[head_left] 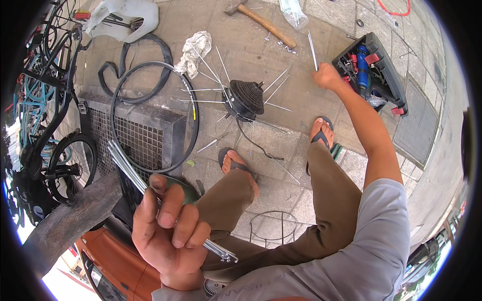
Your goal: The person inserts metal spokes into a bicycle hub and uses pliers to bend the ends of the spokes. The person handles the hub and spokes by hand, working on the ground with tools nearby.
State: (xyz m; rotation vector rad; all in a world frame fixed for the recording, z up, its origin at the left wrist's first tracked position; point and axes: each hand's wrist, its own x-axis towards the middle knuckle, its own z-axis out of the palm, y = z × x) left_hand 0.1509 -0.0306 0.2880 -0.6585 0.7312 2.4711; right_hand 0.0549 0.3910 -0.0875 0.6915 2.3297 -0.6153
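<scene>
Close to the camera, my left hand (170, 226) is closed round a bundle of silver bicycle spokes (126, 168), whose hooked ends stick out below the palm. My right arm reaches far forward; its hand (329, 76) is closed on one or two spokes (312, 50) that point up and away. On the paving between the hands lies a black wheel hub (243, 100) with a sprocket cluster, several spokes fanning out of it and a dark cable (256, 143). Left of it, a bare black rim (196, 118) leans over a metal grating.
A toolbox (396, 83) with a blue tool stands open at right. A hammer (266, 26), a plastic bag (293, 14), a white rag (193, 54), an inner tube (164, 83) and a cut white jug (150, 20) lie around. Parked bicycles (55, 165) line the left; a wire stool frame (273, 236) stands between my legs.
</scene>
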